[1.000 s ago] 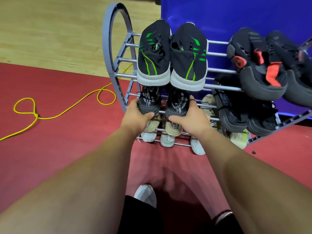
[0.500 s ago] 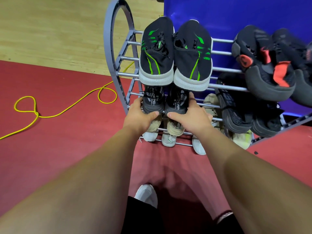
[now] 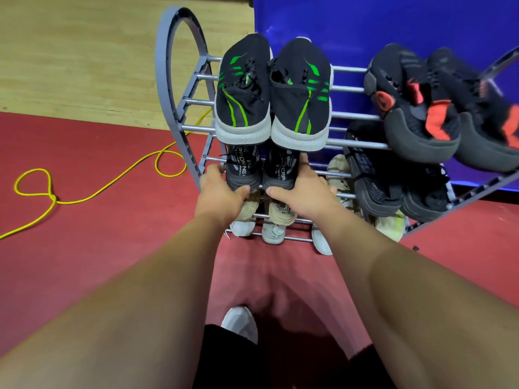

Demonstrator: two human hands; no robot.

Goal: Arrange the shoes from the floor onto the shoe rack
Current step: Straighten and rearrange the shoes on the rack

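Currently fingers and thumb of the left hand (image 3: 222, 192) clamp the heel of one black shoe (image 3: 242, 171), right hand (image 3: 303, 192) clamps its twin (image 3: 280, 169); both sit on the second shelf of the shoe rack (image 3: 165, 68), directly under the green-striped pair (image 3: 244, 108).

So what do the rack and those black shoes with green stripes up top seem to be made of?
The rack: glossy silver rails, likely metal tubing; matte grey side frame, apparently moulded plastic. The green-striped shoes: soft matte black uppers, probably knit fabric; pale textured soles, rubber or foam by the look.
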